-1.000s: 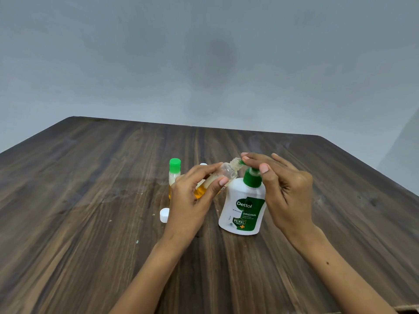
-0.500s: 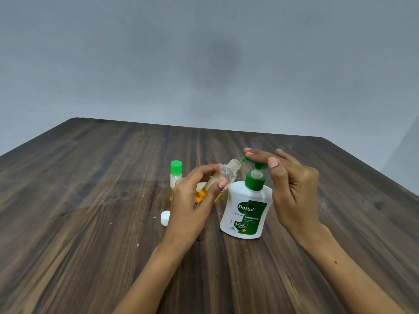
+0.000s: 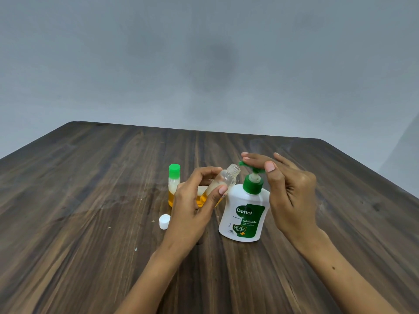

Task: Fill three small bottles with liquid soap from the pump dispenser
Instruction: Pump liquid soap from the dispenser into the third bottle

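Right now: the left hand [image 3: 192,207] holds an open small bottle [image 3: 223,181] tilted, its mouth up beside the nozzle of the pump dispenser [image 3: 246,214], not quite under it.
Left fingers: curled round the bottle's lower body, thumb on the near side; amber soap sits low in it, with pale foam above.
Right hand [image 3: 292,191]: fingers nearly straight, laid flat on the green pump head [image 3: 250,165], which stands raised; thumb free beside it.
Finished bottle: one with a green cap [image 3: 174,184] stands upright on the desk [image 3: 90,200], behind and left of the left hand, holding soap.
Third bottle: something pale shows behind the left hand; I cannot tell what it is.
Loose cap: a white cap [image 3: 164,221] lies on the desk just left of the left wrist.
Risk, spill: a press now, I judge, would send soap past the narrow mouth and down the bottle's side, since the neck sits a little left of the spout.
Risk, tip: pushing down off-centre on the head could rock the dispenser, as nothing steadies its body.
Risk, knock: the left forearm swinging out could strike the capped bottle or flick the white cap away.
Room: wide bare wood lies on both sides and toward the far edge; all things stand mid-desk, well clear of any edge.
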The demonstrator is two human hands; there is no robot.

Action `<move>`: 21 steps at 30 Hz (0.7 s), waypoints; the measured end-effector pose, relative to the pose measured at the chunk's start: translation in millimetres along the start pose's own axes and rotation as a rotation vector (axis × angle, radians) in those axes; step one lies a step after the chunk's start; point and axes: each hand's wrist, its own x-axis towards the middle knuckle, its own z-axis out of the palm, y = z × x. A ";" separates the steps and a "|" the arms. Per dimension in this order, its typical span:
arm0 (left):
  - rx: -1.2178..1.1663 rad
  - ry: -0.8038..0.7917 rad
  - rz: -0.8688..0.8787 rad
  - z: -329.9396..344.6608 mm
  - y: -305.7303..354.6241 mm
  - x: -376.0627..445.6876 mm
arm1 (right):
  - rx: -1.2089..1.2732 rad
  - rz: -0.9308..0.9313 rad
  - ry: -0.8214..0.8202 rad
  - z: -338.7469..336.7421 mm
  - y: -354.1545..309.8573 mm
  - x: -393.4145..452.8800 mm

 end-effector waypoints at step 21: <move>-0.003 0.003 -0.006 0.1 -0.5 0.3 | -0.042 -0.030 -0.025 2.0 0.6 -0.5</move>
